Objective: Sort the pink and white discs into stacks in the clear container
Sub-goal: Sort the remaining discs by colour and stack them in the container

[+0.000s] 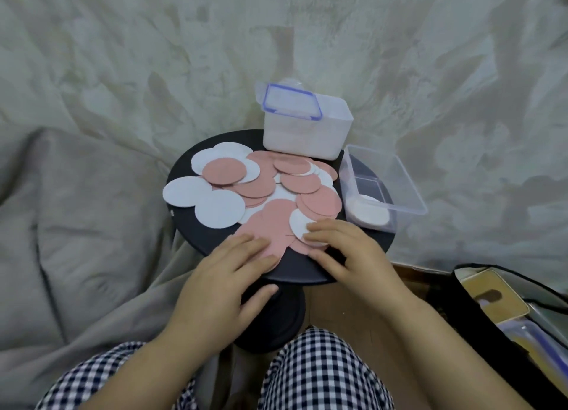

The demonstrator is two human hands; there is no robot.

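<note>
Several pink discs point(256, 185) and white discs point(187, 191) lie scattered and overlapping on a small round black table point(295, 268). At the table's right edge stands the clear container point(402, 191), with a white disc stack point(370, 214) in its near end. My left hand point(224, 283) rests with straight fingers on a pink disc point(272, 225) at the table's front. My right hand point(347, 253) lies beside it, its fingertips touching a white disc point(299, 223) that overlaps the pink ones.
A second, frosted container point(307, 133) with a blue-rimmed lid point(290, 102) leaning on it stands at the table's back. Rumpled bedding point(92, 194) surrounds the table. A black bag point(507, 311) lies at the right. My checked trousers point(322, 372) fill the bottom.
</note>
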